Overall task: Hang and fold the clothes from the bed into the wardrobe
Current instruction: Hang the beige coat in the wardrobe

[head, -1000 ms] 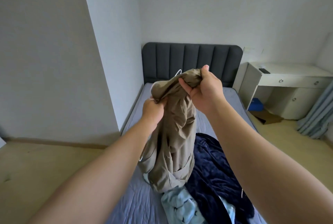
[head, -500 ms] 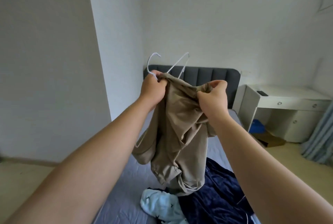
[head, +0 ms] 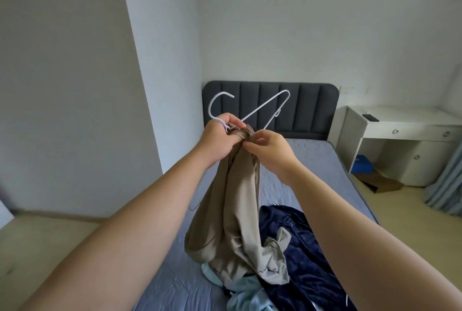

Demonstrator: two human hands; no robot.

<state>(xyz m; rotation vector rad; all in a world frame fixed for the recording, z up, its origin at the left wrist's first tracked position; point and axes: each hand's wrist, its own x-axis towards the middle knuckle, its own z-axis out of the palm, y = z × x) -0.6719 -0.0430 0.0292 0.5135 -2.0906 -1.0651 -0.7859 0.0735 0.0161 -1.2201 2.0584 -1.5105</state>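
While over bed (head: 312,168): tan garment (head: 235,210) hangs bunched.
Left hand (head: 220,140): grips hanger (head: 265,105) neck and cloth.
Right hand (head: 272,150): pinches garment top.

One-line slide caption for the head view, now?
Left hand grips a white hanger, right hand pinches the tan garment bunched at its neck, above clothes on the bed.

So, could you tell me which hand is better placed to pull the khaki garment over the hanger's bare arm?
The right hand, probably: it pinches the khaki garment just below the bare arm of the white hanger, while the left hand grips the hanger's neck.
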